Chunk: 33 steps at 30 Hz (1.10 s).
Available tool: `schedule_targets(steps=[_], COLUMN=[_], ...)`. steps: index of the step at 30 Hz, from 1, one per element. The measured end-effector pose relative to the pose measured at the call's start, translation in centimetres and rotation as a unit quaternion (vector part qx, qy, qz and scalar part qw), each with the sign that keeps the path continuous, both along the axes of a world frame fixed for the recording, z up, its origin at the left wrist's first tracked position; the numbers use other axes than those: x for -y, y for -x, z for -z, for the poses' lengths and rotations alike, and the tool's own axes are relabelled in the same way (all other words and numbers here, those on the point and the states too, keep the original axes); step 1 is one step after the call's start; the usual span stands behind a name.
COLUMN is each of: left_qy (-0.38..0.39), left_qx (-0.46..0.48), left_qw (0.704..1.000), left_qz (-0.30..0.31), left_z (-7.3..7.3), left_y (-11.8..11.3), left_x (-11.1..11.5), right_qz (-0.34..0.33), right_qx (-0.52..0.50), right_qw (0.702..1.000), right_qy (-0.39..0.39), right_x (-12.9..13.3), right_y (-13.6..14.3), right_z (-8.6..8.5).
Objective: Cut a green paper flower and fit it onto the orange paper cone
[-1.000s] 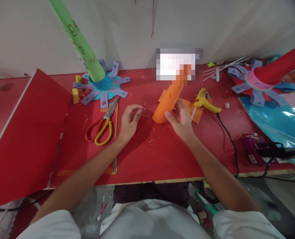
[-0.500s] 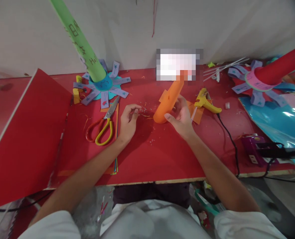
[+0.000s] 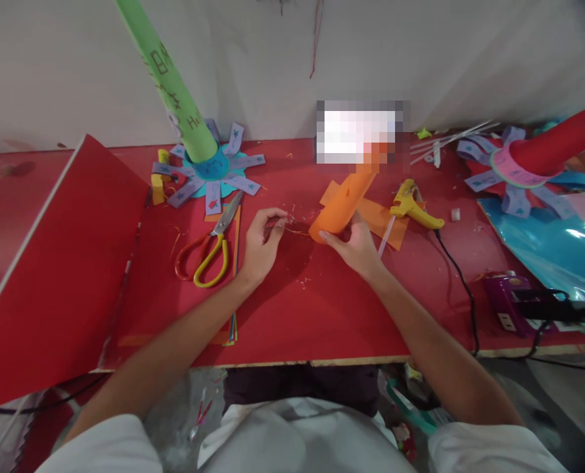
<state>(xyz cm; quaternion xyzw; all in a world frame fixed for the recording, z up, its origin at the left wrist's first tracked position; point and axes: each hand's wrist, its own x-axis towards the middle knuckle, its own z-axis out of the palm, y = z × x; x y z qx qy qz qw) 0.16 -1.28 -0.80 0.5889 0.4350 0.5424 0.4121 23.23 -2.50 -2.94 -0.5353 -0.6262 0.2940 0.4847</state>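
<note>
A rolled orange paper tube [image 3: 342, 209] leans up and away from me over the red tabletop. My right hand [image 3: 359, 246] grips its lower end, thumb in front and the other fingers behind it, partly hidden. To the left, my left hand [image 3: 263, 244] hovers near the tube's base, fingers loosely curled with a gap at the thumb; no object shows in it. Small scraps [image 3: 298, 217] lie between the two hands. Scissors [image 3: 216, 244] with one red and one yellow handle rest just left of my left hand. Flat orange paper pieces [image 3: 378, 220] lie behind the tube.
A yellow glue gun [image 3: 413, 209] with a black cord lies right of the tube. A green paper tube [image 3: 181, 98] on a petalled base stands back left; a red tube [image 3: 559, 138] stands right. Red board [image 3: 70, 282] rises at left. A purple power box [image 3: 509, 302] sits right.
The view has shifted slightly. The orange tube tilts a little lower to the right, and my right hand sits nearer its bottom end. My left hand keeps nearly the same curled pose.
</note>
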Motion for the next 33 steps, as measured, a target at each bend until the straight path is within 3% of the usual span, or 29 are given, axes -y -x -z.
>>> schedule_targets(steps=[4, 9, 12, 15, 19, 22, 25, 28, 33], left_qy=[0.016, 0.024, 0.023, 0.028, 0.037, 0.041, 0.038, -0.006, -0.069], left_qx=[0.031, 0.042, 0.036, 0.041, 0.060, 0.069, 0.061, -0.010, -0.217], left_qw=[0.999, 0.999, 0.999, 0.999, 0.997, 0.996, 0.997, 1.000, 0.974], left_qz=[0.029, 0.010, -0.004, -0.003, 0.010, 0.025, 0.028, 0.022, 0.000], left_z=[-0.4, -0.6, -0.6, -0.8, -1.0, -0.8, -0.6, -1.2, -4.8], left_y=[-0.1, -0.2, -0.3, -0.4, -0.3, -0.3, -0.4, -0.3, 2.3], left_x=[0.0, 0.1, 0.3, 0.4, 0.5, 0.5, 0.8, 1.3, 1.6], right_qz=[0.022, -0.005, -0.038, -0.056, -0.059, -0.066, -0.090, -0.106, -0.082], right_qx=[-0.018, 0.030, 0.055, 0.064, 0.045, 0.039, 0.037, 0.050, 0.076], right_qw=[0.999, 0.998, 0.994, 0.991, 0.993, 0.994, 0.993, 0.989, 0.988], right_qy=[-0.025, -0.052, -0.087, -0.100, -0.094, -0.078, -0.067, -0.085, -0.102], right_x=[0.6, -0.3, -3.2, -7.2, -11.4, -12.8, -12.6, -10.8, -4.6], right_y=[0.7, 2.9, 4.8, 7.0, 9.5, 10.1, 9.7, 8.5, 5.5], right_z=[0.3, -1.8, -3.1, -3.3, -1.8, -0.3, 0.4, -0.2, -2.6])
